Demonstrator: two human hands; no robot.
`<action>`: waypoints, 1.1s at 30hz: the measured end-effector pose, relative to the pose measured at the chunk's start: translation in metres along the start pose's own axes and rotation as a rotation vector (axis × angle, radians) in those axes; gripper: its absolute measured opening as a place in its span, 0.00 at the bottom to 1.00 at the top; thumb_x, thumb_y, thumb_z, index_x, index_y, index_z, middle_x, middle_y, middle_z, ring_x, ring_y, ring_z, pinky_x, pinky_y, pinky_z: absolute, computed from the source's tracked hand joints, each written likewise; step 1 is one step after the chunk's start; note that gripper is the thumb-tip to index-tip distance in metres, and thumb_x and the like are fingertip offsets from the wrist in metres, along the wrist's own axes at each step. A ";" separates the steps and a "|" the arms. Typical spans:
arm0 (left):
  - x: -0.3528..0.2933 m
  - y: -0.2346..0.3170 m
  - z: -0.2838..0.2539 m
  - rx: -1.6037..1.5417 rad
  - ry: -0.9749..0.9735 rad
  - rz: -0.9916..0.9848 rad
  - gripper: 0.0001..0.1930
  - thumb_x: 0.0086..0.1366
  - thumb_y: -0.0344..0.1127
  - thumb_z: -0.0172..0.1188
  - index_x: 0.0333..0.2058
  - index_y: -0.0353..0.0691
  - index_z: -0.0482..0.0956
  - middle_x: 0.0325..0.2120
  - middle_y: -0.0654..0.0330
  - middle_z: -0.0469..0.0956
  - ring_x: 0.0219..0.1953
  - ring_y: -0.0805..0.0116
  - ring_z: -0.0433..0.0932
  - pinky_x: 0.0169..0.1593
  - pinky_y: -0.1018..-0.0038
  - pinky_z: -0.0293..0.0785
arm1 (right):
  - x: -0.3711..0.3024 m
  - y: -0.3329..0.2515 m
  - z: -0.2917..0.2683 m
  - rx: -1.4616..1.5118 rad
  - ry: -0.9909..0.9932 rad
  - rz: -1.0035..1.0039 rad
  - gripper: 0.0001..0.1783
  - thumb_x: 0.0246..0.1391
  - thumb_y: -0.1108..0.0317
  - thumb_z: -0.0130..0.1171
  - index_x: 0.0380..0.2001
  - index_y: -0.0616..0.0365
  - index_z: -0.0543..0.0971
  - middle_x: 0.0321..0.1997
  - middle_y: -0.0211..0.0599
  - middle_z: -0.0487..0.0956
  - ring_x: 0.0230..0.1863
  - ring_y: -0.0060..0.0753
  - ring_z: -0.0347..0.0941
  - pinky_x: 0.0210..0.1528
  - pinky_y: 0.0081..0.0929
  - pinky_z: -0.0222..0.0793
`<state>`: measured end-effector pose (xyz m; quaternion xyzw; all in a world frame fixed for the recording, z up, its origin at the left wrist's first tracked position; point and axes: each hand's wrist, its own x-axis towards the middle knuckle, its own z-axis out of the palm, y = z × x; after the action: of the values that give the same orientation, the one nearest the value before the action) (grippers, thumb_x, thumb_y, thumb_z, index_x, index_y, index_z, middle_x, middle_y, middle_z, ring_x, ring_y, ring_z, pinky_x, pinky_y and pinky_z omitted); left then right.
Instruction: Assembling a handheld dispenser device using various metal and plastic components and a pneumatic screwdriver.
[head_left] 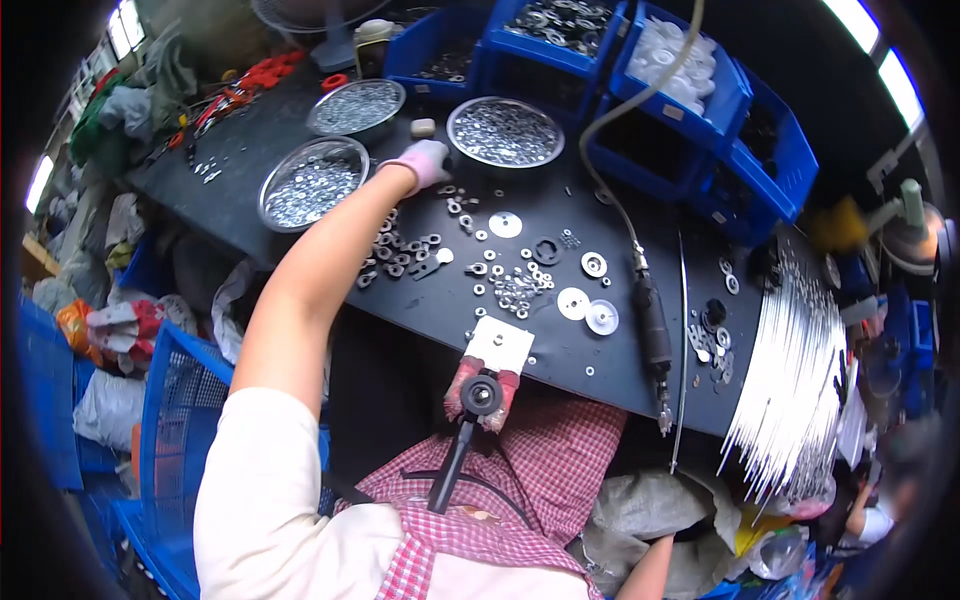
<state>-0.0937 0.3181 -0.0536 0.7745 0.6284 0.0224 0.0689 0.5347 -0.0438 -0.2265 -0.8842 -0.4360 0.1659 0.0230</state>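
Note:
My left hand (425,163), in a white and pink glove, reaches across the dark workbench (400,300) among three metal bowls of small parts. It is nearest to a pale block (423,128) and the bowl of washer-like parts (507,132). Its fingers are small and blurred, so their grip does not show. Of my right arm only the forearm (650,570) is visible at the lower right. That hand is hidden at a grey sack (650,505). At the bench's front edge sits a square white plate (500,345) above a red fixture (467,388) with a black round knob.
Loose rings and nuts (520,288) lie mid-bench, with white discs (602,317) beside them. A black air tool (652,325) hangs from a hose on the right. Thin metal rods (785,380) fan out further right. Blue bins (560,50) line the back; a blue crate (180,430) stands left.

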 end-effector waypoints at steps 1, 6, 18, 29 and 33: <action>-0.002 -0.006 0.002 0.037 0.068 0.043 0.19 0.51 0.38 0.65 0.41 0.36 0.78 0.39 0.48 0.79 0.44 0.52 0.77 0.48 0.64 0.73 | -0.003 0.004 -0.001 0.016 0.009 0.019 0.18 0.56 0.64 0.48 0.47 0.61 0.75 0.52 0.48 0.74 0.52 0.47 0.71 0.54 0.36 0.66; -0.004 -0.011 0.004 -0.294 0.181 0.026 0.18 0.50 0.27 0.65 0.41 0.35 0.76 0.40 0.46 0.78 0.46 0.48 0.76 0.49 0.65 0.72 | -0.026 0.024 -0.002 0.079 0.040 0.096 0.19 0.56 0.65 0.48 0.49 0.60 0.74 0.53 0.47 0.74 0.52 0.45 0.71 0.55 0.35 0.65; -0.152 0.062 -0.047 -1.008 0.476 0.218 0.18 0.60 0.32 0.61 0.48 0.33 0.75 0.40 0.62 0.79 0.41 0.76 0.76 0.48 0.78 0.71 | -0.053 0.055 -0.008 0.185 0.098 0.166 0.20 0.56 0.67 0.47 0.52 0.59 0.72 0.56 0.44 0.73 0.54 0.42 0.70 0.56 0.33 0.64; -0.280 0.151 0.027 -1.280 0.283 0.488 0.21 0.50 0.26 0.68 0.45 0.33 0.76 0.43 0.54 0.77 0.43 0.71 0.76 0.45 0.76 0.74 | -0.133 0.089 -0.006 0.320 0.228 0.377 0.22 0.56 0.68 0.47 0.55 0.59 0.70 0.58 0.42 0.71 0.55 0.39 0.69 0.58 0.31 0.62; -0.289 0.157 0.023 -1.087 0.306 0.558 0.20 0.47 0.26 0.68 0.42 0.36 0.77 0.40 0.52 0.78 0.41 0.59 0.79 0.45 0.72 0.74 | -0.178 0.081 -0.039 0.067 0.792 0.111 0.20 0.47 0.78 0.49 0.47 0.64 0.72 0.49 0.50 0.75 0.52 0.47 0.71 0.57 0.36 0.62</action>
<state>0.0012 0.0027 -0.0402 0.7516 0.3042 0.4662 0.3538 0.5078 -0.2286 -0.1556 -0.9006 -0.3395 -0.1728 0.2093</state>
